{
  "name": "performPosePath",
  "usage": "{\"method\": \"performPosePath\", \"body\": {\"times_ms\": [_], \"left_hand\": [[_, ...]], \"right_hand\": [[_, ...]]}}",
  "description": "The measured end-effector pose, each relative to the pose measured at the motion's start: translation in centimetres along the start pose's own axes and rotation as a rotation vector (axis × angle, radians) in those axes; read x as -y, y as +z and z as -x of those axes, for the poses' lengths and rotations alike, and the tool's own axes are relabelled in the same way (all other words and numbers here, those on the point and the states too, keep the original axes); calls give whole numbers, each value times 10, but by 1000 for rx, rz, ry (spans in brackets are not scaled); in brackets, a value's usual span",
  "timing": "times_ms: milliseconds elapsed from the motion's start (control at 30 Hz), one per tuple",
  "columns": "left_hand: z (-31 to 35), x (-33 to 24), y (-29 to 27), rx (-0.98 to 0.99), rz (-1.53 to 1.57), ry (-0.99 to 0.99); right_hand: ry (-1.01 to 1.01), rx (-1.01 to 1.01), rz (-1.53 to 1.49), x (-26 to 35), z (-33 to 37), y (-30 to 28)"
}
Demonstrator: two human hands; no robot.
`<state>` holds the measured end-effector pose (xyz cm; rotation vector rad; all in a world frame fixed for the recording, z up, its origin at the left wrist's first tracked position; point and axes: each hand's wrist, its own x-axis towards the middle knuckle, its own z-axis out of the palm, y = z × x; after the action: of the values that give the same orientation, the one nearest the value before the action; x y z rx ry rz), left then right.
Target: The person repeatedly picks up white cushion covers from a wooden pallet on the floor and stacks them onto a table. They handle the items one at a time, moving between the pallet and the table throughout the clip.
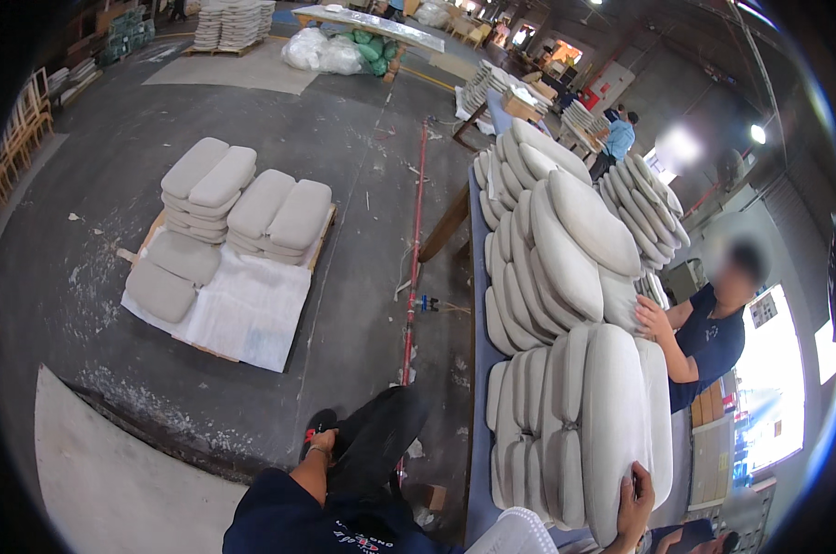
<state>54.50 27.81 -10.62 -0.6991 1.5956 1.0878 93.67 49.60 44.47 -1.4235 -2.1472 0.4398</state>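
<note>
My right hand point(635, 501) is at the lower right, its fingers curled against the near end of a large, pale grey seat cushion point(614, 415). This cushion stands on edge at the right side of a row of similar cushions point(533, 425) on a blue-covered table. My left hand point(322, 443) hangs low beside my dark trousers, holding nothing that I can see, its fingers loosely apart. Across the table, a co-worker's hand point(654, 319) rests on another cushion point(619, 300) in the stack.
A pallet point(217, 353) with white sheeting and several cushion stacks point(210, 175) lies on the floor to the left. A red line point(416, 249) runs along the floor beside the table point(479, 369). A pale board point(95, 471) lies at lower left; a co-worker point(714, 337) stands right.
</note>
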Motion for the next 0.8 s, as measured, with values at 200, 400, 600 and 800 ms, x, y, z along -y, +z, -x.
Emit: {"method": "performPosePath", "body": {"times_ms": [200,400,600,800], "left_hand": [[17,5,-28,62,75,-8],[52,0,-42,170,124,-104],[-60,20,-142,87,-1529,692],[-59,-15,-199,16,-1480,443]], "right_hand": [[28,-22,16,-9,11,2],[138,-107,111,-3,31,-18],[-20,-254,235,73,19,16],[115,-531,-308,117,97,56]]}}
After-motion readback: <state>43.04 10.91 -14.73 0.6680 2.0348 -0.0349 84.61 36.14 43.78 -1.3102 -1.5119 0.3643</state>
